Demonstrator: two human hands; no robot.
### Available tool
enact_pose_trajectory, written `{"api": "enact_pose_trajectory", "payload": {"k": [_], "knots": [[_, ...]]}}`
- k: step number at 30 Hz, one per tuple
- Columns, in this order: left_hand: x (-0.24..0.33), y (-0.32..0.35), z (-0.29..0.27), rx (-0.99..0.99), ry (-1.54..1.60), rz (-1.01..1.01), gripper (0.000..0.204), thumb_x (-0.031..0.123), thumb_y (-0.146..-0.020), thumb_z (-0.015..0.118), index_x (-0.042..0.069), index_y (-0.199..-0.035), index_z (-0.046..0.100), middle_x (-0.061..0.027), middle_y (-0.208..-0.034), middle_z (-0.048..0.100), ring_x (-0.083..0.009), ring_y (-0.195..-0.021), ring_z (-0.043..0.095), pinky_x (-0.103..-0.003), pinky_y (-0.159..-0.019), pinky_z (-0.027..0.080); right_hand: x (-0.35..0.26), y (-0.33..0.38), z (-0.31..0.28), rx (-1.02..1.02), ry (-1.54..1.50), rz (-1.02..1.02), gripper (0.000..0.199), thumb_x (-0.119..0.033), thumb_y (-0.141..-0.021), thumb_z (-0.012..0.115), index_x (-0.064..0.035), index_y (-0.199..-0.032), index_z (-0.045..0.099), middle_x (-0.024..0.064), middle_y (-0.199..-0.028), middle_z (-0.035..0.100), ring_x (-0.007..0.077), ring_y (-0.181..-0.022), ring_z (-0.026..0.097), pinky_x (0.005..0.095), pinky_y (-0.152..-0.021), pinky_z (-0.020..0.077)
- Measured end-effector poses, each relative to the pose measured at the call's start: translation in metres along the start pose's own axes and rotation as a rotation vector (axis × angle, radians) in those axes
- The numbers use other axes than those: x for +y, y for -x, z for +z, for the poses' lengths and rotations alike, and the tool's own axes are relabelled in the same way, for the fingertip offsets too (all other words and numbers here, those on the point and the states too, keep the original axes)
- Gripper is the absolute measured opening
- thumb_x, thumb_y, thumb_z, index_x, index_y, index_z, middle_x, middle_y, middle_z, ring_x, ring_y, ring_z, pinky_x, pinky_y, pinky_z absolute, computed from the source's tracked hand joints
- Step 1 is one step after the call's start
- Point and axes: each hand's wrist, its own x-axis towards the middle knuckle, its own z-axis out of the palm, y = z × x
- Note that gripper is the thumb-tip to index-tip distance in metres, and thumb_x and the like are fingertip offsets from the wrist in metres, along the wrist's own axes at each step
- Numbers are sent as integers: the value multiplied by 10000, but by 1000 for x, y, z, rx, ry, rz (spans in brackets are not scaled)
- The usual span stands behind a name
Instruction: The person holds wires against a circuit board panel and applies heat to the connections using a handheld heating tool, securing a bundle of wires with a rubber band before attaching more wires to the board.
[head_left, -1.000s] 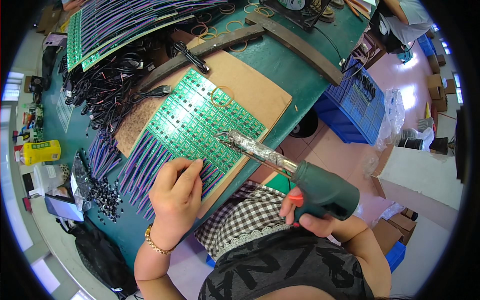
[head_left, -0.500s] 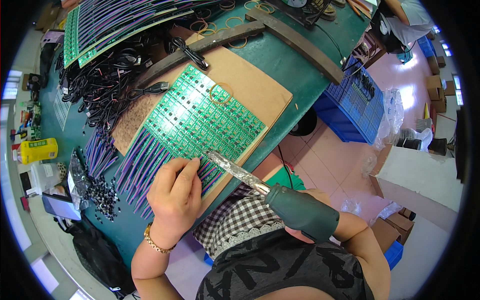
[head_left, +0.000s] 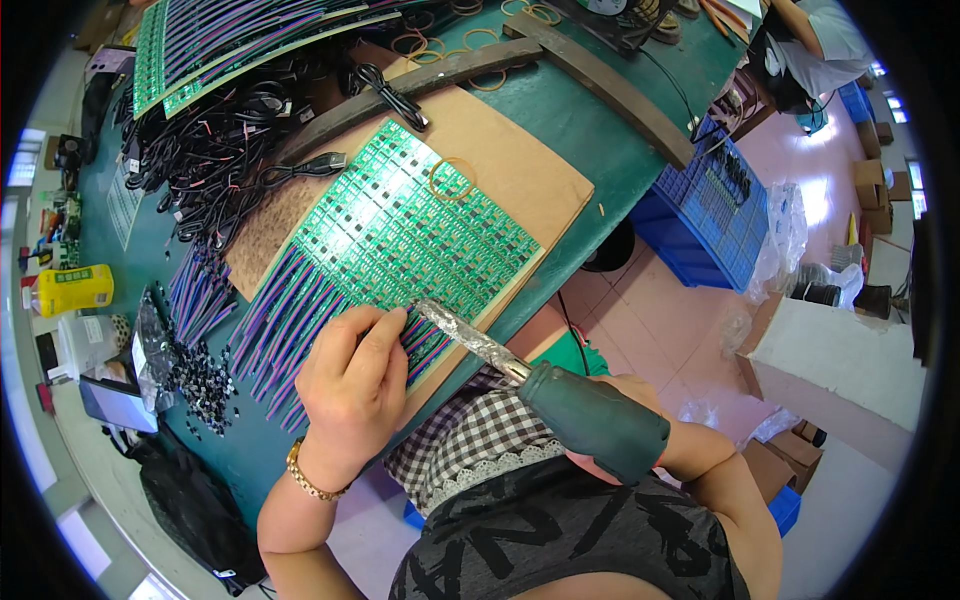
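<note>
My left hand is closed in a pinch at the lower edge of a green circuit board panel. What its fingertips hold is hidden. Many thin purple, blue and dark wires run from that edge, some passing beneath the hand. My right hand, mostly covered by the handle, grips a soldering iron with a thick dark green handle and a foil-wrapped barrel. The iron's tip is at the board, close to my left fingertips. A rubber band lies on the panel, which rests on a brown board.
Black cables heap at the left, below more wired panels. Dark bars lie across the green table. Small black parts, a yellow bottle and a blue crate surround the work. Another person is at the far right.
The view has shifted slightly. The iron's handle sits a little lower and further left in the picture. My left hand keeps its pinch beside the tip.
</note>
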Motion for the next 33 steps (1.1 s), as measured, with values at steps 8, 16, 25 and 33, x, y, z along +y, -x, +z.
{"api": "enact_pose_trajectory", "payload": {"k": [8,16,25,33], "knots": [[-2,-1,1,11,25,14,269,-90,-679,687,-19,-939,678,-115,-861,616,-251,-721,622,-331,-611,508,-10,5,-5,-59,59,118,450,-166,-652,713,-47,-1079,634,85,-944,655,282,-796,649,353,-680,534],[-1,-1,1,12,10,16,268,-92,-679,683,-19,-937,680,-117,-862,619,-255,-728,625,-331,-617,512,-12,-3,-10,-125,-10,184,391,-151,-686,710,-63,-1060,635,72,-919,653,259,-771,649,339,-657,525],[-1,0,1,3,9,6,272,-90,-679,683,-16,-941,680,-116,-875,620,-256,-740,627,-334,-630,515,-13,9,-1,-81,-33,364,344,-154,-727,737,-105,-1057,652,16,-829,677,211,-704,650,299,-641,513],[-2,1,0,-4,0,9,288,-85,-675,682,-9,-952,683,-116,-881,620,-255,-747,628,-333,-639,517,-13,2,-5,-91,124,203,377,-169,-723,748,-92,-1080,657,19,-862,694,203,-734,671,299,-640,519]]}}
